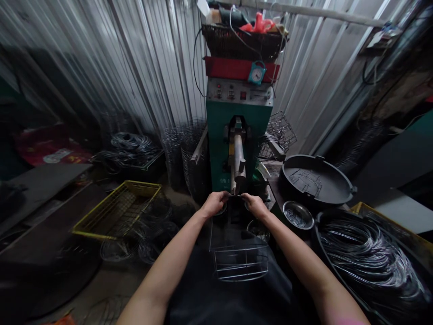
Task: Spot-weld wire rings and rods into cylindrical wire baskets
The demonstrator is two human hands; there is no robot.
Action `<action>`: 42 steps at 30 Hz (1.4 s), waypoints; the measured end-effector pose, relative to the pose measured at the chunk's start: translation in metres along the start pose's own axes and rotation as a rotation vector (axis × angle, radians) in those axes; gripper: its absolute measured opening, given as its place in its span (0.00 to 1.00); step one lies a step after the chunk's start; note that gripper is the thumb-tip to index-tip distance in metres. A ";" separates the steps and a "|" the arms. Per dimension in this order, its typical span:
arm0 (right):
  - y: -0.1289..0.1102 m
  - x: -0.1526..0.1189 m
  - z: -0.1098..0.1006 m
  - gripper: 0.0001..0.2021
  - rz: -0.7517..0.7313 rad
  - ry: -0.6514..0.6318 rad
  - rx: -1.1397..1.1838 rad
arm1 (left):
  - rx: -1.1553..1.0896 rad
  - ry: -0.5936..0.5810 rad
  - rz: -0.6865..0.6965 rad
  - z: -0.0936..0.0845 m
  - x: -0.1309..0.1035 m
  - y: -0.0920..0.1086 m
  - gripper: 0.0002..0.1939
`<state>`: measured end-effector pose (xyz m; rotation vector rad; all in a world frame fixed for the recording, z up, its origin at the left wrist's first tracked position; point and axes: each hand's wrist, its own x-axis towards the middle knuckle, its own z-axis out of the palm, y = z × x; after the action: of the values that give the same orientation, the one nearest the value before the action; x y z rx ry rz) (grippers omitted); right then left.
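Note:
My left hand and my right hand are both closed, thumbs and fingertips pinched on the far edge of a wire frame. The frame is thin bright metal, shaped like an open basket, and reaches back over my dark apron. Its far edge sits right under the metal electrode arm of a green spot welder. Whether the electrode touches the wire is too dark to tell. Part of the frame's far side is hidden in shadow between my hands.
To the right are a round black pan with wire pieces inside, a metal bowl of small parts, and a large tub of wire rings. A yellow crate and wire coils lie left. A wicker basket tops the welder.

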<state>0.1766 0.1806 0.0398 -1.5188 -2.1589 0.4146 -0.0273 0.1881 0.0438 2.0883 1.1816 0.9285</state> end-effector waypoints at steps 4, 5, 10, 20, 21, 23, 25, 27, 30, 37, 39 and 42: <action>-0.002 0.001 -0.001 0.15 -0.001 0.001 0.012 | 0.013 -0.005 0.008 -0.001 0.001 0.001 0.11; -0.002 0.000 -0.001 0.14 -0.006 0.002 0.017 | 0.020 -0.006 0.010 -0.001 0.001 0.002 0.11; 0.000 -0.001 0.002 0.13 -0.028 0.025 0.055 | 0.054 -0.010 0.037 -0.001 0.002 0.003 0.10; 0.000 -0.002 0.005 0.12 -0.033 0.040 0.115 | 0.039 -0.036 0.020 -0.004 0.002 0.007 0.10; 0.000 -0.002 0.005 0.12 -0.036 0.041 0.128 | 0.040 -0.038 0.016 -0.004 0.002 0.008 0.10; 0.000 -0.002 0.005 0.11 -0.037 0.039 0.136 | 0.051 -0.044 0.007 -0.004 0.002 0.007 0.10; 0.001 -0.001 0.005 0.11 -0.024 0.037 0.121 | 0.062 -0.049 -0.003 -0.005 0.003 0.007 0.10; 0.001 -0.001 0.004 0.11 -0.009 0.032 0.103 | 0.072 -0.052 -0.014 -0.006 0.003 0.006 0.10; 0.000 0.000 0.002 0.10 0.003 0.025 0.090 | 0.086 -0.064 -0.025 -0.007 0.005 0.006 0.10; -0.002 0.001 -0.004 0.12 -0.004 0.021 0.074 | 0.079 -0.066 -0.054 -0.008 0.007 0.008 0.10; -0.002 0.001 -0.004 0.12 -0.003 0.009 0.075 | 0.070 -0.066 -0.061 -0.008 0.007 0.008 0.10; -0.002 0.001 -0.003 0.12 0.007 0.003 0.101 | 0.048 -0.066 -0.076 -0.008 0.007 0.007 0.10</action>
<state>0.1762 0.1810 0.0441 -1.4708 -2.0978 0.5153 -0.0274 0.1919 0.0558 2.0796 1.2512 0.7983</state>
